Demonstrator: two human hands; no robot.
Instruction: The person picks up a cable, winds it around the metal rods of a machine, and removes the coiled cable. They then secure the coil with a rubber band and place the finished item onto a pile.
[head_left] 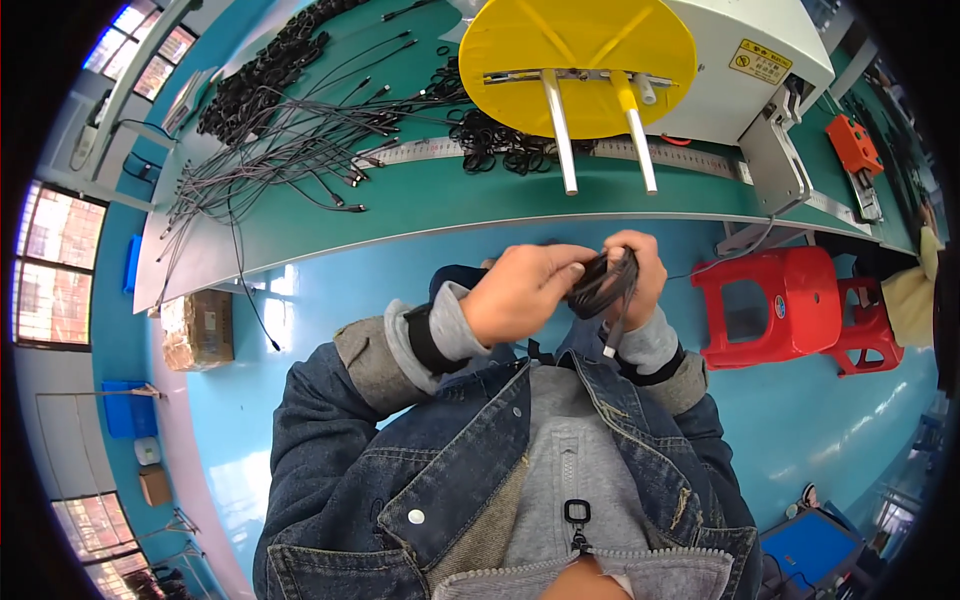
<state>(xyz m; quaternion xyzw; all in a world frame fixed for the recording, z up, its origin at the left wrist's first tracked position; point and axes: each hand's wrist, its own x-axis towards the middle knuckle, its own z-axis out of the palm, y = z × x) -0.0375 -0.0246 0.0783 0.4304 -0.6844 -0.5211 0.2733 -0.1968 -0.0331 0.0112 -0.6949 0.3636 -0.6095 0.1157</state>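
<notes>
A coiled black cable (pixel 603 285) is held between my two hands, just off the front edge of the workbench. My right hand (pixel 645 272) grips the coil from its right side, and one plug end hangs below it. From the left, my left hand (pixel 525 290) closes its thumb and fingers on the coil's edge. Beyond my hands stands a yellow disc (pixel 500 110) with two metal rods pointing toward me, fixed to a white machine (pixel 770 45). Black ring-shaped bands (pixel 485 140) lie in a heap beside the disc.
Many loose black cables (pixel 290 150) spread over the green bench (pixel 400 215) at left, one dangling over the edge. A steel ruler (pixel 420 150) runs along the bench. Red stools (pixel 770 310) stand at right, a cardboard box (pixel 198 330) at left. An orange device (pixel 853 145) sits far right.
</notes>
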